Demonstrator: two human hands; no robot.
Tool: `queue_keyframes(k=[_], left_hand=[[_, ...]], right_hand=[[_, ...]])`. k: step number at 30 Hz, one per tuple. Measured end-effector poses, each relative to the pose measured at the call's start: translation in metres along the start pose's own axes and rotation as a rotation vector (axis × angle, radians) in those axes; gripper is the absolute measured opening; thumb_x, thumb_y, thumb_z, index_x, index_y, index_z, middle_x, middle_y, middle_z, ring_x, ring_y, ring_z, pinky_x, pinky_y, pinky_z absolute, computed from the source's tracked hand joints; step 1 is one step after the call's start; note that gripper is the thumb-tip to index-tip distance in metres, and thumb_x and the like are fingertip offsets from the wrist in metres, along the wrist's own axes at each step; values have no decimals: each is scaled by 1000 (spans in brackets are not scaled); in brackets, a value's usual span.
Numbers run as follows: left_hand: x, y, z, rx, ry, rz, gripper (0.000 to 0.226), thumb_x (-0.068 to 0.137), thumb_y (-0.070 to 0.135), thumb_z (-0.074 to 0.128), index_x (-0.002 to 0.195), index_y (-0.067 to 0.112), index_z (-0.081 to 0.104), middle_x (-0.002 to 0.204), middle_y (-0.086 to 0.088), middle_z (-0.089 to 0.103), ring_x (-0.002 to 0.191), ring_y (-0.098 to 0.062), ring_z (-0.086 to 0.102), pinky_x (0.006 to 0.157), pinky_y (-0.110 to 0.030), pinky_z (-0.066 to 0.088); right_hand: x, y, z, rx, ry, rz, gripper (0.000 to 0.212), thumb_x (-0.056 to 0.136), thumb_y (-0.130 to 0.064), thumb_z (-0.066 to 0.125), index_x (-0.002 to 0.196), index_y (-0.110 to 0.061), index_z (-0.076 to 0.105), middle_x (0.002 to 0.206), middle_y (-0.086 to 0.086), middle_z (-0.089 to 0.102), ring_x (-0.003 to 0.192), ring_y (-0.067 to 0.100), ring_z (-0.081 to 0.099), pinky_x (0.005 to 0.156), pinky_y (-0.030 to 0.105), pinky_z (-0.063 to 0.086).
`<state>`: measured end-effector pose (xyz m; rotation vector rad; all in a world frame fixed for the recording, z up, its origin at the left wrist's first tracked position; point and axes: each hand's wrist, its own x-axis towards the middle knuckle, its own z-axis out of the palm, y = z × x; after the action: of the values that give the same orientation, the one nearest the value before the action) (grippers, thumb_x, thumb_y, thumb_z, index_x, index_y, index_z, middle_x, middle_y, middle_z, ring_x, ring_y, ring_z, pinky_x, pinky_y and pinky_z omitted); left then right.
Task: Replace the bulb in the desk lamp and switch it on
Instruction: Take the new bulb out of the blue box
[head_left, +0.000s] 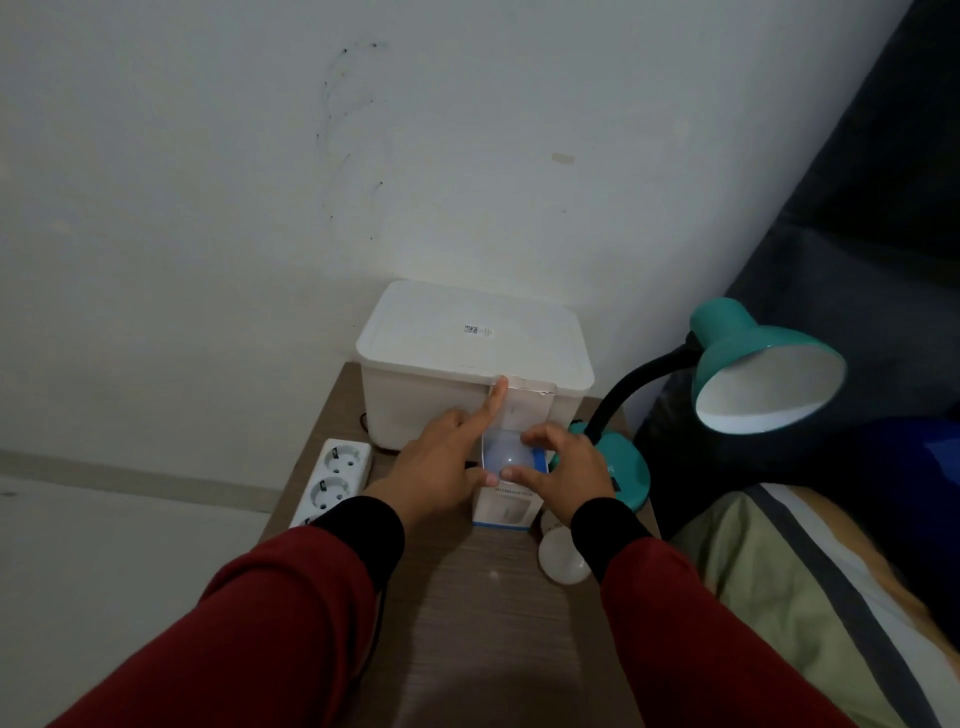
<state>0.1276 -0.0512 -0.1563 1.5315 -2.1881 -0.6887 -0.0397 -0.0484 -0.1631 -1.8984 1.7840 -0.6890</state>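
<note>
Here we are over a small wooden table (483, 639), and all the action is at the bulb box (503, 506), a white carton with blue trim standing upright near the middle. Its top flap (522, 408) is folded up and back, and inside sits the new bulb (511, 454), dome upward, long axis running straight down into the carton (only the rounded top shows).

The left hand (441, 475) steadies the carton's left side, thumb against the wall, index finger stretched up along the flap's left edge, pinning it open. The right hand (569, 475) is at the box mouth, thumb and fingers spread around the dome and touching it, not yet closed tight on it.

Just beside the box, at the right wrist, a second bulb (563, 556) lies on its side on the table, dome toward the camera, base pointing away toward the lamp.

The desk lamp (769, 374) stands at the table's right edge: teal base behind the right hand, black gooseneck arching up, teal shade tipped with its open mouth facing down and toward the camera. I cannot tell what is in its socket.

Behind the carton stands a white lidded bin (475, 353), shut, contents hidden. A white power strip (332, 480) lies along the left edge, its visible sockets empty.
</note>
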Motion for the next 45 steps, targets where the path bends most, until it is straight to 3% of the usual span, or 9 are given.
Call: queue_keyframes(k=[6,15,23,28,30,34,36,39,45], left_hand=[[0,3,0,-9,-1,-15,111,82,30,68,116,65,-32,134,-7,43,127,-21,40,105,-41,40],[-1,3,4,-6,19,-24,114,82,31,68,111,70,-35,134,-7,44,126,-20,42,104,-40,41],[-6,9,5,11,89,-43,113,81,31,69,112,68,-33,137,-4,40,127,-18,40,101,-37,41],[-10,12,7,46,152,-58,111,80,29,70,130,57,-26,134,-5,40,121,-19,44,95,-37,46],[-11,15,7,56,170,-67,110,81,28,70,137,53,-22,133,-5,40,119,-19,45,92,-35,47],[-15,22,6,69,225,-55,113,79,24,72,138,51,-21,134,-6,37,117,-19,47,88,-34,49],[-18,24,7,85,245,-34,114,79,21,72,134,54,-22,136,-6,35,116,-19,47,89,-34,49],[-22,23,11,112,258,-18,105,80,20,70,138,54,-12,143,-6,29,120,-18,45,95,-36,48],[-27,24,23,230,222,0,61,91,35,53,145,36,24,147,-6,31,130,-19,38,103,-33,43]], right_hand=[[8,-1,1,-37,-16,-4,59,61,-31,86,114,-19,62,113,2,66,110,18,58,97,36,50],[-4,-8,-8,126,94,-3,63,67,-21,83,122,-18,53,117,0,63,110,10,57,87,19,42],[-25,-6,-16,151,159,-45,69,70,-24,81,131,-21,49,118,2,52,99,8,51,88,24,51],[-39,-5,-25,71,124,-82,72,79,-32,71,142,-34,37,121,0,46,108,11,46,88,21,37],[-46,-5,-29,125,154,-39,62,83,-30,66,139,-36,40,122,4,46,105,12,47,86,17,37],[-59,-8,-38,296,255,51,42,91,-20,56,131,-30,53,112,3,38,90,3,43,69,-9,33],[-63,-10,-40,343,304,77,37,90,-26,50,127,-26,56,113,2,39,97,10,46,75,-2,36],[-68,-15,-40,485,368,99,39,83,-38,46,120,-28,55,114,-2,43,111,18,49,93,29,46],[-67,-15,-32,571,468,130,21,88,-35,59,107,-34,49,117,1,52,107,19,56,88,35,54]])
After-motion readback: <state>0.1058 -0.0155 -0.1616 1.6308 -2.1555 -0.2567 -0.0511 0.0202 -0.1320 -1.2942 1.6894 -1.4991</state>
